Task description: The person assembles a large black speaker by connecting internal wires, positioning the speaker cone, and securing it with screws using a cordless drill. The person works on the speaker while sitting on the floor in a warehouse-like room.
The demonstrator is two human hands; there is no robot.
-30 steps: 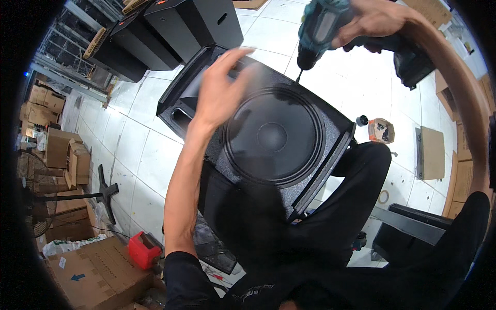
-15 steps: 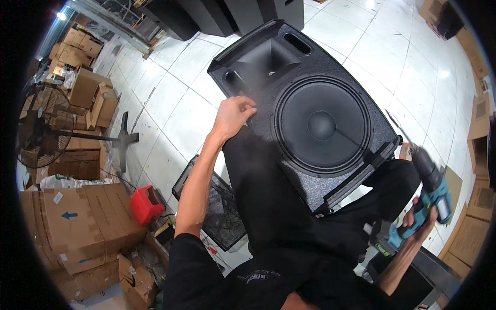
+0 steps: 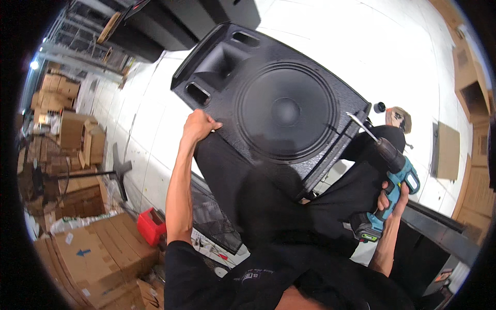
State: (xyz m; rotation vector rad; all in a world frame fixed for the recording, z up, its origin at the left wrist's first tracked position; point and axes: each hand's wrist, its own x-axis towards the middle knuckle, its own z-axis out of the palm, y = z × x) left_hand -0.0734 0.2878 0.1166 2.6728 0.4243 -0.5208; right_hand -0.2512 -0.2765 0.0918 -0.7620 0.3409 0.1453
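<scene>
A black loudspeaker cabinet (image 3: 341,88) lies tilted across my legs, its large round cone (image 3: 285,111) and horn (image 3: 223,64) facing up and no grille over them. At the cabinet's left edge is my left hand (image 3: 200,126), fingers curled and pinched together; what they hold, if anything, is hidden. My right hand (image 3: 391,200) grips a teal and black cordless drill (image 3: 408,178). Its long bit (image 3: 366,128) points up and left, with the tip appearing over the cabinet's lower right corner.
A black mesh grille (image 3: 209,212) lies beside my left leg. Further left are a red plastic bin (image 3: 151,226), cardboard boxes (image 3: 106,253) and a fan stand (image 3: 120,173). More black cabinets (image 3: 175,23) stand behind. A small black cylinder (image 3: 380,107) and flat cardboard (image 3: 446,151) lie right.
The drill has come in from the right, its bit now reaching the cabinet's corner. My left hand stays by the left edge, a little lower along it. The whole view has shifted.
</scene>
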